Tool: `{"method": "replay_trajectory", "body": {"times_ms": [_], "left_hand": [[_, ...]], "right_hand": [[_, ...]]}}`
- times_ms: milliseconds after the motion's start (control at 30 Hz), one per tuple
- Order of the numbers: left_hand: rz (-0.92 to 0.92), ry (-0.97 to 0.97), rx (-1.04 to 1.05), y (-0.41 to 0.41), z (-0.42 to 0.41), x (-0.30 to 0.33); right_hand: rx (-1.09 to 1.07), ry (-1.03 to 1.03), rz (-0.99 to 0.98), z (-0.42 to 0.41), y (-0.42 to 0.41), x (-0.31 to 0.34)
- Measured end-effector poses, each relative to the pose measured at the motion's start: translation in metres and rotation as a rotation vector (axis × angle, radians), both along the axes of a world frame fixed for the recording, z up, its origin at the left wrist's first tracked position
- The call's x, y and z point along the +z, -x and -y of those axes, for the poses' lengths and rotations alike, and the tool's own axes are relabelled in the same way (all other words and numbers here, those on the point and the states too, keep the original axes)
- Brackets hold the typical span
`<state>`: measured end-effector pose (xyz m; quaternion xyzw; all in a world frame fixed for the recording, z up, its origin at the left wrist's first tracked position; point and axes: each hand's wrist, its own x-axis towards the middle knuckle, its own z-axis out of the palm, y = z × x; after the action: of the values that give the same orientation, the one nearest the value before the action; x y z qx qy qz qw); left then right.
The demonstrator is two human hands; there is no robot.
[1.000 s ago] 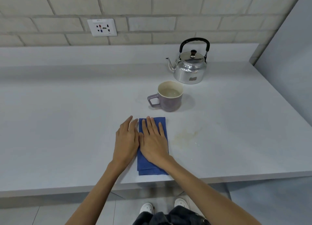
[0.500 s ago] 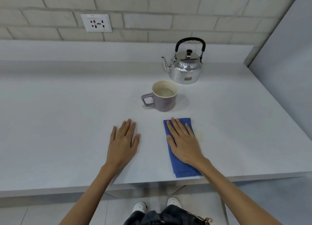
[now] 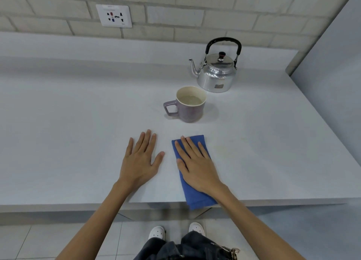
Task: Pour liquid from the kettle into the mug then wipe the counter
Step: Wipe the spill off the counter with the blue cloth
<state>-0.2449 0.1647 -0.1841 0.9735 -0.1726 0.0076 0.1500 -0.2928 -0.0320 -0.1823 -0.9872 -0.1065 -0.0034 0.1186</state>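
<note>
A silver kettle [image 3: 216, 74] with a black handle stands upright at the back of the pale counter [image 3: 68, 132], spout to the left. In front of it a purple mug [image 3: 190, 111] holds clear liquid, its handle pointing left. My right hand [image 3: 197, 166] lies flat, fingers spread, pressing on a folded blue cloth [image 3: 197, 199] just short of the mug; the cloth's near end hangs over the counter's front edge. Beside it, my left hand [image 3: 140, 162] rests flat and empty on the counter, a small gap from the cloth.
A faint yellowish stain [image 3: 224, 150] marks the counter right of the cloth. A wall socket [image 3: 114, 15] sits in the brick wall behind. A grey panel [image 3: 332, 84] bounds the counter on the right. The front edge runs just below my wrists.
My right hand slid the cloth rightward away from my left hand, then back a little to the left. The left hand stayed flat on the counter.
</note>
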Motion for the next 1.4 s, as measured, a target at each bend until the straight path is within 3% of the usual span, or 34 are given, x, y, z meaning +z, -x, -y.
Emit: {"method": "replay_trajectory", "body": {"times_ms": [200, 433, 600, 833, 1067, 1233, 1400], "left_hand": [[-0.023, 0.046, -0.004, 0.005, 0.003, 0.009], [-0.017, 0.203, -0.017, 0.006, 0.008, 0.015], [0.025, 0.305, -0.106, 0.014, 0.030, 0.015], [0.024, 0.248, -0.183, 0.026, 0.054, 0.006], [0.060, 0.243, -0.171, 0.026, 0.054, 0.002], [0.055, 0.238, -0.169, 0.027, 0.054, 0.003], [0.048, 0.227, -0.170, 0.028, 0.055, 0.004]], "right_hand": [[-0.109, 0.026, 0.012, 0.063, 0.038, 0.000], [-0.231, 0.007, -0.017, 0.111, -0.009, 0.006], [-0.222, 0.007, -0.026, 0.097, -0.033, 0.004], [-0.065, 0.007, -0.022, 0.080, 0.009, 0.002], [-0.096, 0.027, -0.027, 0.145, 0.062, 0.007], [-0.222, 0.054, -0.042, 0.189, 0.025, 0.009], [-0.286, 0.056, -0.053, 0.170, -0.035, 0.004]]}}
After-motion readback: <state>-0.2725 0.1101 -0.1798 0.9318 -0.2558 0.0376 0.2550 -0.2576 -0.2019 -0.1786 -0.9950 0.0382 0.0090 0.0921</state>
